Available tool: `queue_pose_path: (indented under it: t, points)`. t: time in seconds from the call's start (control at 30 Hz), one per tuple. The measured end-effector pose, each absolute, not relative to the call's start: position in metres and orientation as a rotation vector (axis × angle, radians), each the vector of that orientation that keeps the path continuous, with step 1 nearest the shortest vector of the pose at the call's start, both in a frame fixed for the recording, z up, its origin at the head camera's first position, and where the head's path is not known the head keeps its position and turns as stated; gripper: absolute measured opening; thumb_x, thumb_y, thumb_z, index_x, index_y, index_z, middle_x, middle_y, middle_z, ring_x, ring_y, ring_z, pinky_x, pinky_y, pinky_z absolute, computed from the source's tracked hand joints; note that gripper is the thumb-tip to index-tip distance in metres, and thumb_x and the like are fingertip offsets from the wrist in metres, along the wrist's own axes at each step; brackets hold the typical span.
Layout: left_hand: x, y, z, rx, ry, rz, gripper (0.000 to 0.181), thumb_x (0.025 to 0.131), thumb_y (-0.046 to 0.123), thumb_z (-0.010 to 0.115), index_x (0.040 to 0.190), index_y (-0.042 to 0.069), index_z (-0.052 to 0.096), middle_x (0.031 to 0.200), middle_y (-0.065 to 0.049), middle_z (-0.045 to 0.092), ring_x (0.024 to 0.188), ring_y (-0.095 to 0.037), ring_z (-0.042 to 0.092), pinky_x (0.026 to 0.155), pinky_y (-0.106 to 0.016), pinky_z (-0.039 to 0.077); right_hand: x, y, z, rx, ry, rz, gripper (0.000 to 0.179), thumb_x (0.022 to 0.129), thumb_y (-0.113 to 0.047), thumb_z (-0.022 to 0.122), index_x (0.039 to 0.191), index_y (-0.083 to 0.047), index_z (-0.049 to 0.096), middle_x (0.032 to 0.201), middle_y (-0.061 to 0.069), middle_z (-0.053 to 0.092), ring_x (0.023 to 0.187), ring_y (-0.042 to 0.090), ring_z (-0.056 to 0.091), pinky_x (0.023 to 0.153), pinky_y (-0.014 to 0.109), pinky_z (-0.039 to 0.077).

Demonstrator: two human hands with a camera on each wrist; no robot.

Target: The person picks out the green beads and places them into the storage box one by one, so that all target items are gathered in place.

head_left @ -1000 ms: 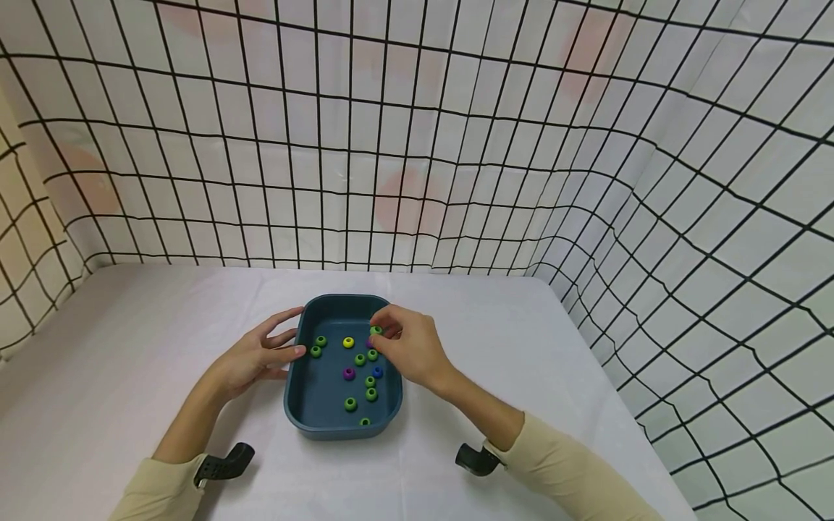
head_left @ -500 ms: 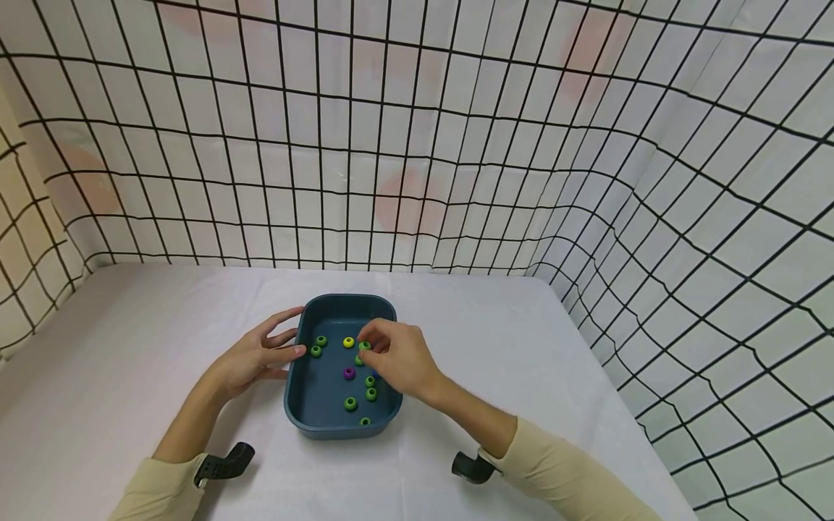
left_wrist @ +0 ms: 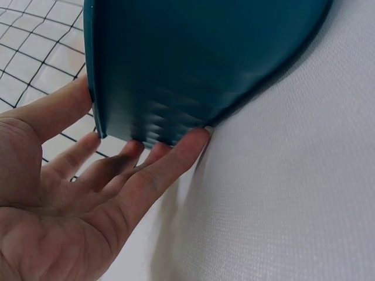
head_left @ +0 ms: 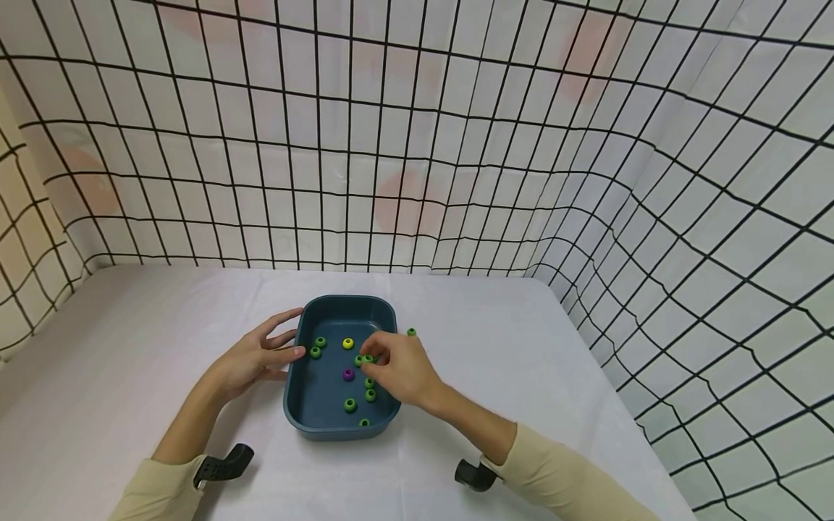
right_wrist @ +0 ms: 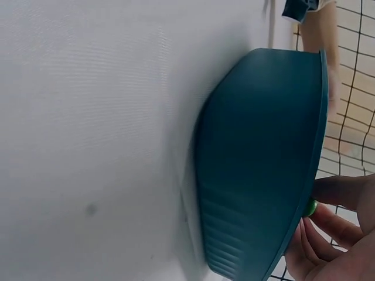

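A dark blue tray (head_left: 343, 436) stands on the white-covered table, with several beads in it. My left hand (head_left: 255, 356) rests against its left side, thumb at the rim and spread fingers along the outer wall. Over the tray's right half, my right hand (head_left: 402, 367) pinches a green bead (right_wrist: 310, 208) between thumb and finger. A yellow bead (head_left: 348, 343) and a purple bead (head_left: 348, 374) lie left of these fingertips. More green beads (head_left: 350, 404) sit towards the tray's front and at its left. The right hand covers part of the tray floor.
Beyond the right hand, a green bead (head_left: 411, 332) shows just outside the tray's right rim. Black netting (head_left: 365, 181) over white sheeting rises behind and at both sides of the table (head_left: 508, 340). Each wrist wears a black mount (head_left: 224, 463).
My right hand has moved left and towards me within the tray. The green bead outside the rim has come into sight. The blue bead is no longer visible. My left hand stays put.
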State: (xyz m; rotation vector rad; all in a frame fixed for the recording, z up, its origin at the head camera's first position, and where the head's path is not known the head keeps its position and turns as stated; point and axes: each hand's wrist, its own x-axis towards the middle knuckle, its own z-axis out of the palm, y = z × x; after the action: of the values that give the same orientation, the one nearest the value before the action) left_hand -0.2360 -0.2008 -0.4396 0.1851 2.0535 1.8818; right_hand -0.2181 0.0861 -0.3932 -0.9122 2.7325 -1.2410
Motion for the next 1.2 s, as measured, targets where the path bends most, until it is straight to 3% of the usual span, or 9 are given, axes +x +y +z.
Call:
queue_pose_path:
  t: [0.23,0.97,1.2]
  points:
    - [-0.2359,-0.201,-0.44,0.188,2.051,1.886,0.084,0.097,0.018,0.068,0.163,0.027,0.017,0.167,-0.027,0.012,0.144,-0.053,0.034,0.097,-0.062,0.051,-0.2193,0.0895,-0.3978,-0.906,2.72,-1.249,0.017,0.09,-0.004,0.069,0.107,0.001,0.071,0.102,0.012,0.077,0.08,0.021,0.069,0.065,0.02,0.055]
    - [-0.2363,-0.2007,-0.4394,0.185,2.058,1.884,0.085,0.097,0.018,0.069,0.164,0.027,0.016,0.168,-0.026,0.012,0.144,-0.053,0.033,0.097,-0.063,0.051,-0.223,0.093,-0.4027,-0.862,2.762,-1.223,0.018,0.09,-0.008,0.071,0.107,-0.001,0.072,0.102,0.008,0.077,0.083,0.019,0.069,0.072,0.022,0.056]
    - [-0.236,-0.2005,-0.44,0.183,2.057,1.887,0.086,0.097,0.018,0.069,0.164,0.026,0.015,0.168,-0.025,0.012,0.145,-0.053,0.032,0.097,-0.063,0.05,-0.2229,0.0931,-0.4036,-0.854,2.769,-1.233,0.02,0.091,-0.01,0.072,0.109,-0.001,0.071,0.105,0.013,0.076,0.085,0.02,0.069,0.075,0.024,0.057]
